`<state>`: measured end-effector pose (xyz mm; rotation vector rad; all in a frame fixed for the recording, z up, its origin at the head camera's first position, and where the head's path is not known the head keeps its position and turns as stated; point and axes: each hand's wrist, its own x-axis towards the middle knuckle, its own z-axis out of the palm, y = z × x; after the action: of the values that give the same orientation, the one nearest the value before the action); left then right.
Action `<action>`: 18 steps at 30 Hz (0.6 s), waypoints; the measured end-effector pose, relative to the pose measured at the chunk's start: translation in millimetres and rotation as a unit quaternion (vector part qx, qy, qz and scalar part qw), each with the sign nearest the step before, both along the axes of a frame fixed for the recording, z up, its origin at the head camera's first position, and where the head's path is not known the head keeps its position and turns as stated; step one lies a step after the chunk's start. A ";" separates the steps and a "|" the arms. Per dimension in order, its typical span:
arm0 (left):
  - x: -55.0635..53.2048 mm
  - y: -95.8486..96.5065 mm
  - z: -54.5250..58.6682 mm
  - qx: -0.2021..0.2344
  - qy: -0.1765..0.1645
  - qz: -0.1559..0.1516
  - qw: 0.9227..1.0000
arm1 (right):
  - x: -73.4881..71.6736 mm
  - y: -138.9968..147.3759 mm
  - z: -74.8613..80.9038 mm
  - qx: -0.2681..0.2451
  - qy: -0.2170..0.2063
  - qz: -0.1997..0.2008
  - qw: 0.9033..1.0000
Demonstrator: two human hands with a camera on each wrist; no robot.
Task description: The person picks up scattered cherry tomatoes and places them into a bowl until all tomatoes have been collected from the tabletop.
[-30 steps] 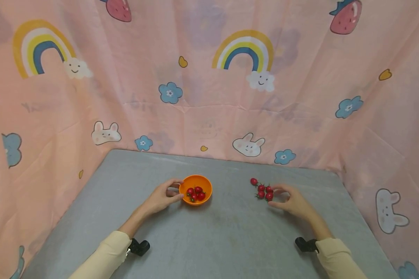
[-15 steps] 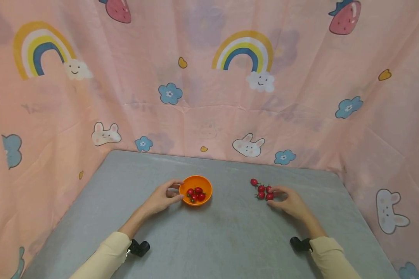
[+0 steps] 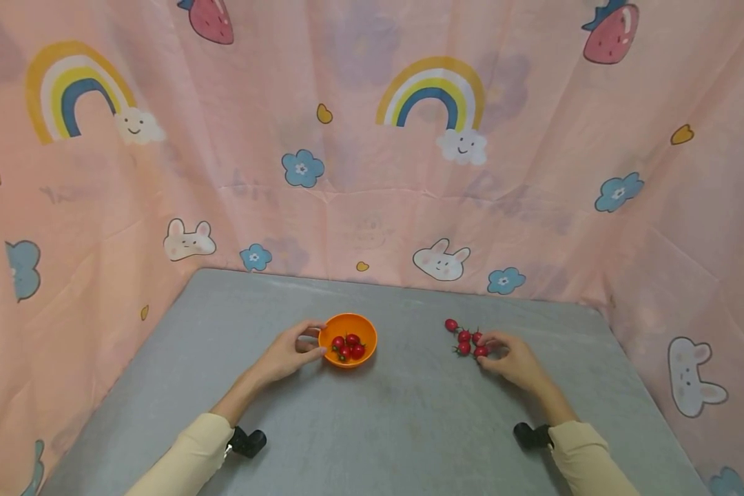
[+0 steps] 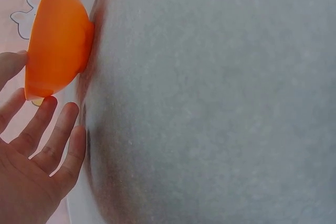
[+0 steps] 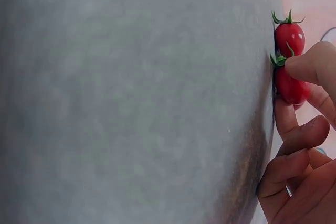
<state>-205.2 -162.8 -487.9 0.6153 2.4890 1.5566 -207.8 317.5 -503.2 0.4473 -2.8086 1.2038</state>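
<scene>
My left hand [image 3: 289,350] holds the left side of an orange bowl [image 3: 372,337], thumb and fingers at its rim. Several red cherry tomatoes [image 3: 352,339] lie in the bowl. In the left wrist view the bowl [image 4: 60,35] shows its outer side, with the lower fingers [image 4: 65,124] loosely spread beneath. To the right, my right hand [image 3: 519,362] pinches the nearest cherry tomato [image 3: 480,351] of a small cluster between thumb and fingers. The right wrist view has this tomato [image 5: 289,87] under the thumb, with another cherry tomato [image 5: 290,36] just beyond; both have green stems.
Other cherry tomatoes [image 3: 464,336] sit close beside the pinched one, and a single one [image 3: 451,324] lies at the cluster's far left. The grey table [image 3: 378,427] ends at a pink patterned curtain [image 3: 359,227] behind and on both sides.
My right hand has come slightly left and its fingers have closed on the near tomato, which has shifted a little right, away from its neighbours. My left hand and the bowl have stayed put.
</scene>
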 end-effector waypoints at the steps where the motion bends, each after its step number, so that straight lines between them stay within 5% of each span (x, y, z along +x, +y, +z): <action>1: -0.1 0.0 -0.3 0.001 -0.001 0.000 1.000 | -0.2 1.1 -0.7 0.000 0.000 0.000 1.000; 18: -0.4 0.7 -1.2 0.006 -0.006 0.003 1.000 | 4.1 24.0 18.7 -0.004 -0.022 -0.011 1.000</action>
<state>-205.6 -162.1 -489.1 0.5999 2.4764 1.5743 -203.7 341.5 -484.5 0.3925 -2.8363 1.2352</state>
